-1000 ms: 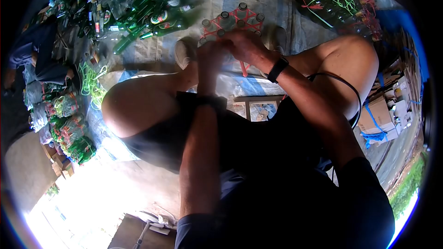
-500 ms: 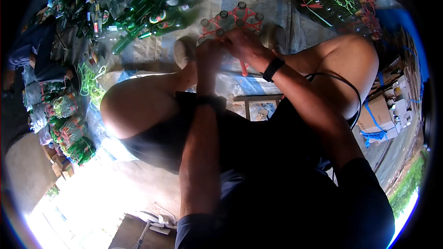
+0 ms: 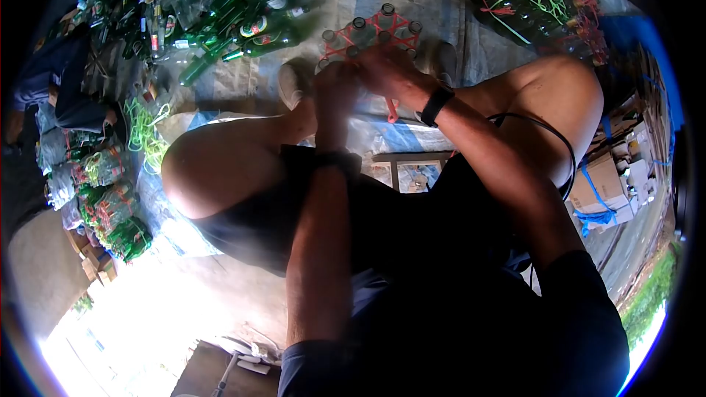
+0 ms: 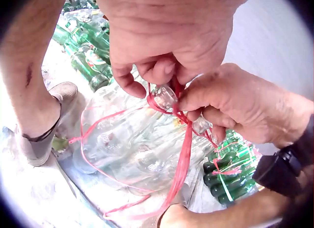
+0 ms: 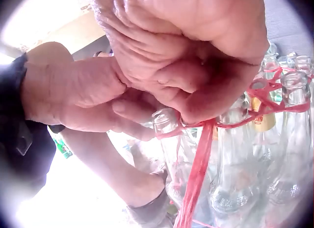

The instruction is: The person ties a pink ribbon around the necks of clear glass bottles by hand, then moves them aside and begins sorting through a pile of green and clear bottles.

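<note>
A bundle of clear glass bottles (image 3: 359, 24) stands upright between the person's feet, red plastic twine (image 5: 198, 169) looped from neck to neck. Both hands meet over the near bottle necks. In the left wrist view, the left hand (image 4: 169, 36) curls its fingers on the twine just above a bottle mouth (image 4: 166, 96). From the right, the right hand (image 4: 240, 102) pinches the twine against the same neck with thumb and fingers. A long flat tail of twine hangs down from there. The right fingertips are partly hidden in the right wrist view.
Green bottles (image 3: 254, 29) lie heaped at the upper left. Tied bottle bundles (image 3: 515, 11) stand upper right, others (image 3: 110, 198) at the left near loose green twine (image 3: 147, 132). The person's shoes flank the bundle. A cardboard box (image 3: 599, 184) sits at the right.
Both hands stay at the same bottle necks, with small shifts of the fingers and right wrist. The hanging end of the twine has moved slightly. The bundle stays in place.
</note>
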`<state>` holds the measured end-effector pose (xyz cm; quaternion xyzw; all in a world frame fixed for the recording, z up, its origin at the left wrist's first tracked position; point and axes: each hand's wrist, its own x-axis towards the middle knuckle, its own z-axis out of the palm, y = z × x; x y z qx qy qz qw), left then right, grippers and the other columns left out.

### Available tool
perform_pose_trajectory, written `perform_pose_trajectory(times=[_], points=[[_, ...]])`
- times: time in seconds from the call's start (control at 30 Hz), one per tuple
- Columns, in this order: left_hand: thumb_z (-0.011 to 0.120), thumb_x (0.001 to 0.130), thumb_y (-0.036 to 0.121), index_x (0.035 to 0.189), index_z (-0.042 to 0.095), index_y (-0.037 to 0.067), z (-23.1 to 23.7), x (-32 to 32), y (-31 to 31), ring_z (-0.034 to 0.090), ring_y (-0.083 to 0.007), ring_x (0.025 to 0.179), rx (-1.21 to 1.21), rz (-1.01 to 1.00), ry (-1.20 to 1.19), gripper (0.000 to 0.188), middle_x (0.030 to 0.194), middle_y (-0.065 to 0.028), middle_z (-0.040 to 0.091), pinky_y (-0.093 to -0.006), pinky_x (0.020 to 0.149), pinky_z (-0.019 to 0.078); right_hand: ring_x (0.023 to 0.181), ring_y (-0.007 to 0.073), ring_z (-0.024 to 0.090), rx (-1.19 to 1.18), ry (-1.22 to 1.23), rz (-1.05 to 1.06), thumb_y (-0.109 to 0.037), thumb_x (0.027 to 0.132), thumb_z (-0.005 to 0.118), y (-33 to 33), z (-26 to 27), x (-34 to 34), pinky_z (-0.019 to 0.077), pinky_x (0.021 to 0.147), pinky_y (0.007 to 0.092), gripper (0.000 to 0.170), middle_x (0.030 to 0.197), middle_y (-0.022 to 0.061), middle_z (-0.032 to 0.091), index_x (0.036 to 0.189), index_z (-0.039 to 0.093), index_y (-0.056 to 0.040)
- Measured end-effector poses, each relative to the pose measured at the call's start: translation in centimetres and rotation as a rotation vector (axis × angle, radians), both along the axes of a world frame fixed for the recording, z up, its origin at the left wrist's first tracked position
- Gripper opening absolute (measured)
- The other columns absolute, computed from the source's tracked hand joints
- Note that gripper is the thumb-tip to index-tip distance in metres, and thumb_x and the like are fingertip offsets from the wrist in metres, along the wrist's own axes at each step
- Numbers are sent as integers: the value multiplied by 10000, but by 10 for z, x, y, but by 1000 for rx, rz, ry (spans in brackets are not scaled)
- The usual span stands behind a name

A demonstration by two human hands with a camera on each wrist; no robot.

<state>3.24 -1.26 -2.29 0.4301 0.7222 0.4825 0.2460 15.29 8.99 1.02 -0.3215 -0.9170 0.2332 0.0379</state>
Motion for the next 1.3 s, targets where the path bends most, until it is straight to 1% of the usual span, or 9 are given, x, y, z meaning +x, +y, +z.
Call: perform_pose_trajectory(times=[0.03,0.3,0.4,0.47,0.53,0.6,0.8,1.0,1.3], points=[[688,878,237,892,733,81,3,2,0,702,-366,766,-90,50,-27,163,824,-165,713,-472,700,559,779,353,749,6,7,13,-135,761,685,1,-2,0,593,681,471,130,789,192,732,820,764,-50],[690,884,247,902,745,87,-1,-2,5,715,-386,804,-20,34,43,170,855,-181,729,-466,725,559,762,369,744,-84,52,12,-145,780,649,-2,3,7,590,705,478,163,780,206,722,829,766,-43],[687,885,255,904,746,89,1,-3,5,715,-389,813,-8,14,41,177,859,-177,729,-471,735,561,767,372,735,-122,143,-14,-133,784,640,-9,6,11,584,704,479,150,781,214,714,815,754,-41],[683,888,266,905,746,90,6,-3,5,715,-388,818,-4,8,11,188,863,-174,730,-475,741,563,760,388,718,-21,385,17,-137,789,642,-20,2,14,584,715,483,156,793,217,708,847,736,-26],[685,941,192,1026,769,22,11,-7,6,747,-212,848,-11,-112,114,208,899,-147,769,-343,769,566,774,392,707,-118,277,4,-132,833,634,-28,8,24,559,695,477,124,802,210,694,881,707,-44],[690,933,207,1029,775,38,21,-5,6,754,-226,868,-97,-109,116,212,908,-143,772,-353,784,570,788,395,696,-215,174,-7,-128,877,626,-35,15,30,535,675,471,92,810,203,680,914,679,-62],[712,900,235,1021,786,72,36,-1,6,761,-267,888,-179,-112,122,216,917,-134,774,-381,813,577,706,428,667,-205,325,-122,-75,825,618,-59,52,40,518,646,503,52,735,229,648,822,626,-23],[744,873,234,1030,782,68,27,0,4,761,-257,900,-140,-115,95,233,932,-132,777,-381,819,579,668,419,659,-182,298,-105,-89,791,656,-68,30,54,495,607,510,95,698,216,643,733,607,-31],[760,850,248,1041,785,80,38,5,2,754,-251,883,-151,-112,39,255,922,-119,776,-368,800,574,706,477,651,-241,180,-100,-138,829,579,-76,17,60,507,667,569,167,727,268,643,746,617,2]])
